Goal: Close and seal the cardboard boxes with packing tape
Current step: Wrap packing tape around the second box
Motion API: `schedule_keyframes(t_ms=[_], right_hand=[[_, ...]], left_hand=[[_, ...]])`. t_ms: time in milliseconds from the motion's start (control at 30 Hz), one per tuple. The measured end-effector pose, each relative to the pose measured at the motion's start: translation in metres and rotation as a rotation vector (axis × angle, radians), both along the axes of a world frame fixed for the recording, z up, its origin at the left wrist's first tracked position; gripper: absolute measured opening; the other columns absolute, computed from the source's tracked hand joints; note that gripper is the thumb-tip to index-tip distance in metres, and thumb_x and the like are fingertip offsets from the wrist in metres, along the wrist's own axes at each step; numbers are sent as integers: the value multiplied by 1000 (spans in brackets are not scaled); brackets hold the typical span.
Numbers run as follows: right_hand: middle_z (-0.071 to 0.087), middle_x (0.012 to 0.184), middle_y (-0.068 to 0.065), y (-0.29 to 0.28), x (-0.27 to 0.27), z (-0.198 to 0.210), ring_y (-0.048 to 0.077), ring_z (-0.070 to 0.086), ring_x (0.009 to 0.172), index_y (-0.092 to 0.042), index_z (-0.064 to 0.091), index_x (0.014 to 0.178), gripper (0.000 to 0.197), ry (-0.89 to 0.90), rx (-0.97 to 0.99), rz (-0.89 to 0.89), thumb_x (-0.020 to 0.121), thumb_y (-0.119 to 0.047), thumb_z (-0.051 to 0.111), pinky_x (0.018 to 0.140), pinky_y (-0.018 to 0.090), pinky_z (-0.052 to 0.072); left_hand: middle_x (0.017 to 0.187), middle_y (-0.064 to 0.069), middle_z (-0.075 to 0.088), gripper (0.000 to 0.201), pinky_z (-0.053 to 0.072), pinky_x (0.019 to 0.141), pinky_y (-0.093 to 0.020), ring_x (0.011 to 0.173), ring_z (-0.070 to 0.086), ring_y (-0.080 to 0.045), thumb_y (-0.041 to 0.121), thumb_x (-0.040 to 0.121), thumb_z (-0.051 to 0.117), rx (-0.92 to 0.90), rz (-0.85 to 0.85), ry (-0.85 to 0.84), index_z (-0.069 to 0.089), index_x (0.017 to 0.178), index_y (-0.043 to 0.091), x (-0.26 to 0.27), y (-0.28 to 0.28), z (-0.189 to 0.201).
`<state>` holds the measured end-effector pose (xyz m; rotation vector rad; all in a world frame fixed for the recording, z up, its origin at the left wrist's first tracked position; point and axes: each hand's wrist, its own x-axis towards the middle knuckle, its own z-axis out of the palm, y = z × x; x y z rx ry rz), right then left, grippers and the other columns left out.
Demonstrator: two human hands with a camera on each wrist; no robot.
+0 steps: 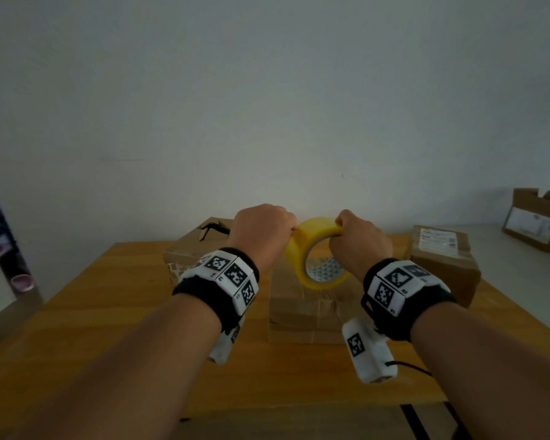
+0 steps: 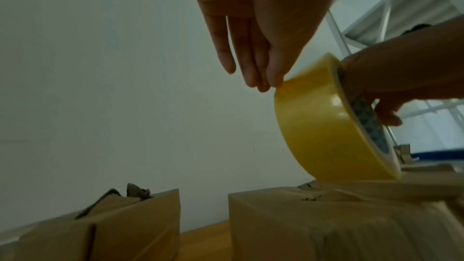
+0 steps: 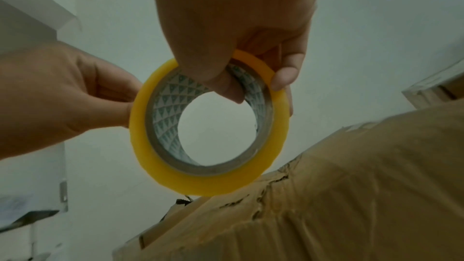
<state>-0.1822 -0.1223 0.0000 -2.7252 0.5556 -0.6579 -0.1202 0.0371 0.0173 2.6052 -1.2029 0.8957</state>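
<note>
Forearms with marker-covered wristbands reach forward over a wooden table (image 1: 77, 328). We see the right hand (image 1: 359, 239) gripping the yellow tape roll (image 1: 315, 252) at its top: the thumb curls inside the patterned core while the other fingers wrap the outer band. The roll hangs below that grip, standing on edge just above the centre box (image 1: 302, 315); whether its lower rim touches the cardboard we cannot tell. Its open hole faces back toward us and slightly to the right, so its axis runs roughly near to far. The left hand (image 1: 261, 233) meets the roll's upper left edge; in the left wrist view its fingertips (image 2: 274, 80) pinch at the outer band, the remaining fingers extended and close together. We cannot make out a freed tape end. The centre box's top flaps lie shut, with ragged tears along the seam. Farther left stands a second box (image 1: 204, 242) with a torn top, to the right a labelled box (image 1: 442, 258), and beyond it an open box (image 1: 537, 223) against the white wall (image 1: 267, 90).
</note>
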Motion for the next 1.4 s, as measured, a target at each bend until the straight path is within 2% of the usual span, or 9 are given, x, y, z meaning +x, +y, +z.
schedule_keyframes(t_ms=[267,433,667,767,900,1033,1233,1300,1400], right_hand=[[49,72,1,0,1,1,26,49,67,-15,48,101,15,2,-30,4,87,-12,43,57,30,35],[50,73,0,-4,2,-3,26,52,71,-17,49,100,15,32,-25,5,88,-12,43,58,30,36],[56,84,4,-14,5,-5,25,54,75,-15,51,95,3,66,120,128,92,-15,50,57,30,39],[55,80,4,-16,5,-4,23,53,72,-16,50,89,3,69,133,134,91,-15,51,55,30,38],[51,75,8,-15,6,-2,24,49,65,-14,44,75,16,47,224,115,88,-11,52,54,29,36],[47,74,5,-16,8,1,20,45,61,-17,39,74,20,69,289,83,87,-11,53,50,28,33],[48,77,6,-17,7,5,21,48,65,-12,45,84,14,68,394,88,85,-10,58,53,29,37],[50,76,8,-17,7,5,24,49,63,-9,49,90,13,66,475,88,83,-7,60,52,29,39],[44,64,9,-16,3,6,22,42,49,-10,48,76,14,83,558,122,83,-2,58,44,26,35]], left_hand=[[98,2,58,15,27,58,-29,94,52,-18,10,93,42,228,67,-173,55,99,17,-4,-9,5],[85,9,47,5,28,58,-26,87,48,-12,21,89,48,207,-32,-4,52,88,21,-5,-8,8],[82,2,62,8,48,70,-31,79,59,-16,21,85,59,-125,-222,471,57,78,19,-3,5,13],[89,4,58,9,46,73,-24,84,57,-13,17,90,58,-139,-240,440,56,81,16,-2,4,12],[86,1,57,18,46,70,-31,80,55,-16,7,91,51,-189,-246,242,46,76,16,-3,-6,7],[86,-2,60,17,47,70,-35,77,56,-19,7,93,46,-240,-232,209,43,78,15,-8,-8,5],[84,6,64,13,50,73,-29,79,61,-12,6,91,52,-492,-262,387,50,79,9,-17,-8,13],[82,5,64,18,52,77,-32,80,62,-14,5,88,55,-572,-300,482,49,75,14,-17,-10,15],[82,-4,67,21,55,81,-43,81,65,-22,6,85,60,-687,-323,597,50,72,18,-10,-8,16]])
